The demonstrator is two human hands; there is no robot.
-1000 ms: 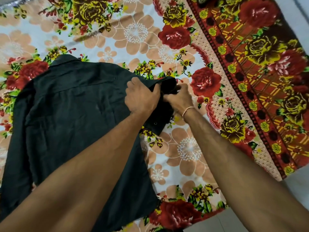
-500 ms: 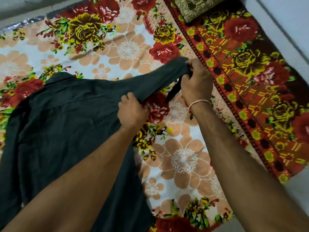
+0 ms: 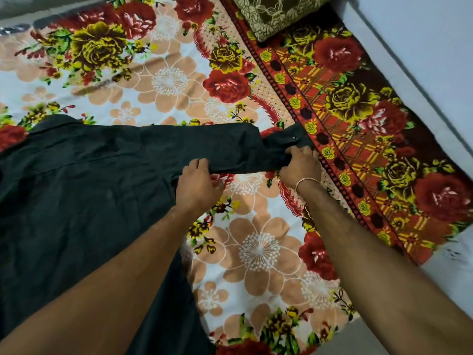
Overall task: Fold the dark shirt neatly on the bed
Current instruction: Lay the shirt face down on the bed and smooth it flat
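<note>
Head cam: shirt [image 3: 76, 206] lay flat on bedsheet [image 3: 256, 252], collar toward far side, body running near-to-far. Sleeve [image 3: 204, 147] stretched out sideways to the rt, cuff w/ button at its end. L hand [image 3: 198, 184] pinched sleeve's lower edge near armpit; rt hand [image 3: 300, 166] gripped the cuff. Cushion [image 3: 276, 14] sat at far edge.

The dark shirt [image 3: 76, 201] lies spread flat on the bed [image 3: 163, 80], which is covered with a floral sheet, its body filling the left side of the view and its collar end toward the far left. One long sleeve [image 3: 204, 147] stretches straight out to the right across the sheet, and its cuff [image 3: 286, 142], with a small button showing, reaches the red patterned border. The fabric is plain, near-black, and shows a seam line across the upper back.
</note>
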